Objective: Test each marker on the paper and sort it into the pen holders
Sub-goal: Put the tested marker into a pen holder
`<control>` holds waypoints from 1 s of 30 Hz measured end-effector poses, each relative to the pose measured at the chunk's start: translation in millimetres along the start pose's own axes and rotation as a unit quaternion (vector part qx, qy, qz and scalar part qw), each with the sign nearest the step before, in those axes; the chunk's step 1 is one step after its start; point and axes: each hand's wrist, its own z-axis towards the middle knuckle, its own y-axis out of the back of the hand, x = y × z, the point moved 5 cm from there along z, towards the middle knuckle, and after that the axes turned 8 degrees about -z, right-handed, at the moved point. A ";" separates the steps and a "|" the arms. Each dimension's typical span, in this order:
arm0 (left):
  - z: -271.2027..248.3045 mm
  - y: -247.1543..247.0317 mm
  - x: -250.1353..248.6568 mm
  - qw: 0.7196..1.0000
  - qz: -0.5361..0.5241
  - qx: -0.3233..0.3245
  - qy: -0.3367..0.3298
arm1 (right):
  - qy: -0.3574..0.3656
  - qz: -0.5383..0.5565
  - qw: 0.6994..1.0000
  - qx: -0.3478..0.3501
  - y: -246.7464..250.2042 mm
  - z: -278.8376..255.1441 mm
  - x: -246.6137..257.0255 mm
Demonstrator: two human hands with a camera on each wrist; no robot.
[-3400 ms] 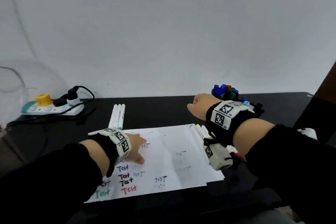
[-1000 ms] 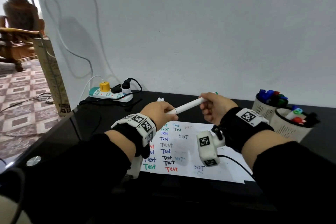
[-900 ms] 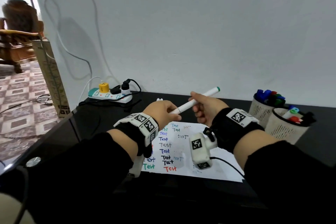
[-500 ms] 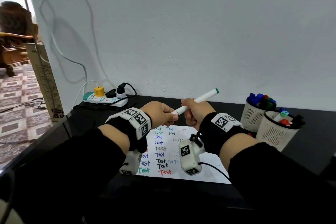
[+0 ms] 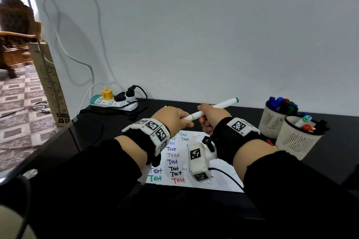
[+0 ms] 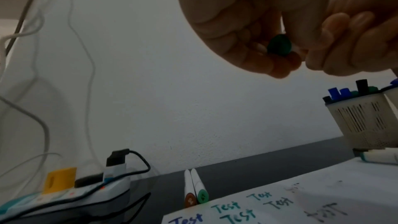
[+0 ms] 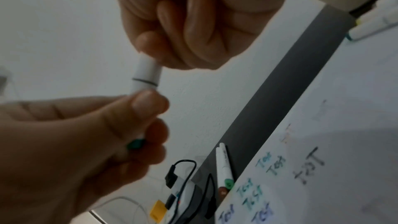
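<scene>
Head view bright, edges warped; wrist views dim, softly blurred.

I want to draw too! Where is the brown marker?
In the left wrist view, the brown marker lies on the black desk, touching the green marker, at the paper's far-left corner.

We see two white slotted plastic pen holders (image 5: pixel 274 122) crowding the right. A white power strip (image 5: pixel 113 104) blocks the far left; bare white paper (image 5: pixel 223 178) lies between.
</scene>
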 end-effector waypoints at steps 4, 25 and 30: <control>1.6 -2.0 13.6 0.993 -0.117 0.006 0.021 | 0.022 0.024 0.999 0.009 -0.9 4.3 -3.1; 10.7 -15.3 69.4 0.987 -0.099 -0.023 0.124 | -0.055 -0.018 0.995 -0.080 10.6 37.9 -54.2; 18.9 -17.9 80.4 0.982 -0.096 -0.012 0.163 | -0.050 -0.040 0.994 -0.086 -0.5 52.7 -66.6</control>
